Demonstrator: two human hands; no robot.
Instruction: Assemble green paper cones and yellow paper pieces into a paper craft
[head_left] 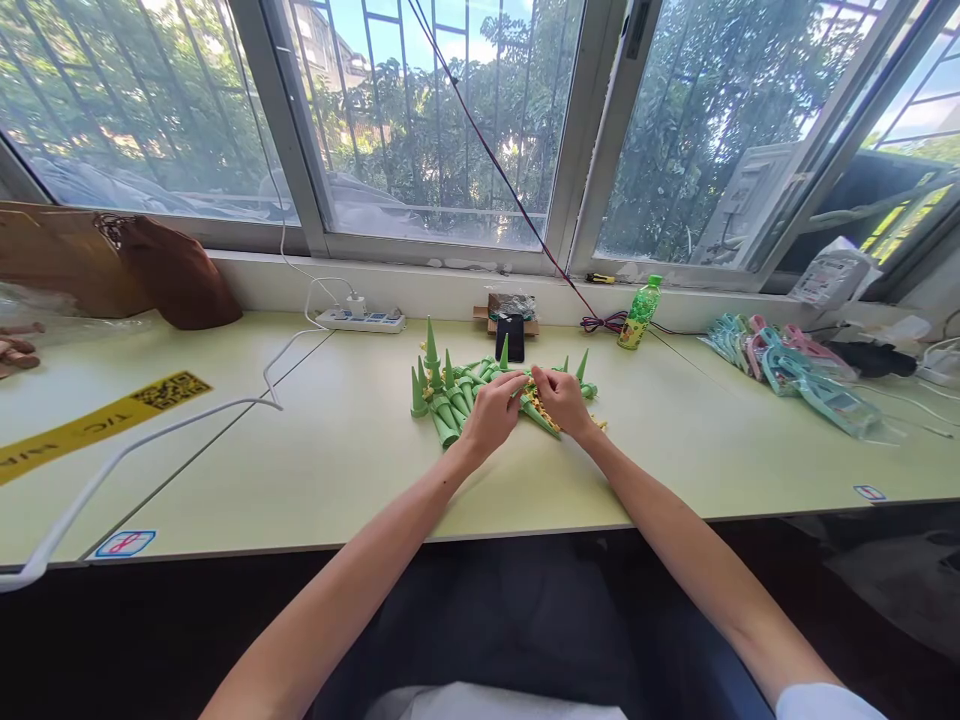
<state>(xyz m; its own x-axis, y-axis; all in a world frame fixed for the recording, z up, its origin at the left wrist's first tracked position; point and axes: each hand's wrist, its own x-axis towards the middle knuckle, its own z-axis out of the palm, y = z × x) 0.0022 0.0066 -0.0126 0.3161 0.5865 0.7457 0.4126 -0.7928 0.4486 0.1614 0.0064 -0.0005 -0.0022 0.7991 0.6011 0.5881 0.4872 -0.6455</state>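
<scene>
Green pointed cones (pixel 450 400) lie heaped on the table in front of me, several of them standing upright with the tip up. Small yellow and orange pieces (pixel 538 405) are scattered among and beside them. Over the heap, my left hand (pixel 495 412) has its fingers curled together, pointing right. Close to its fingertips, my right hand (pixel 562 402) is closed in a pinch near the right part of the heap. Whatever either hand holds is too small or hidden to make out. One green cone (pixel 541 420) lies on the table just below the gap between both hands.
A black phone (pixel 510 338) leans on a small cardboard box (pixel 484 314) behind the heap. A green bottle (pixel 640 313) stands back right; bagged pastel items (pixel 802 370) lie far right. A power strip (pixel 364 320) with a white cable and a brown bag (pixel 180 275) are left.
</scene>
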